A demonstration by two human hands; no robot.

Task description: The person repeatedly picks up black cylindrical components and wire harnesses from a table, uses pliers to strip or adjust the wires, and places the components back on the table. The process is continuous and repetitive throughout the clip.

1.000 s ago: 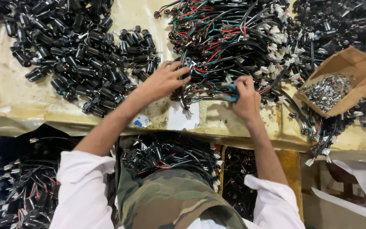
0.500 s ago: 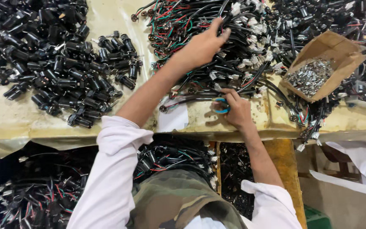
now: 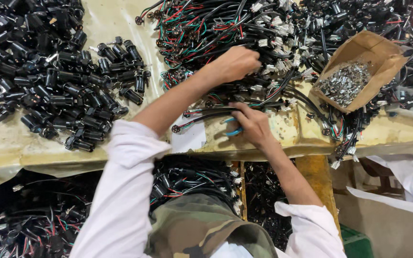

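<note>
- My left hand (image 3: 235,62) has its fingers curled shut in the tangled wire harnesses (image 3: 244,28), gripping strands.
- My right hand (image 3: 253,125) pinches a blue-handled tool (image 3: 233,131) against the table (image 3: 292,136).
- Black cylindrical parts (image 3: 48,76) lie left; a cardboard box (image 3: 381,55) of metal bits sits right.

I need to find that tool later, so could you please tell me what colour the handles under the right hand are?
Light blue handles, partly covered by the right hand; the head view shows them.
</note>
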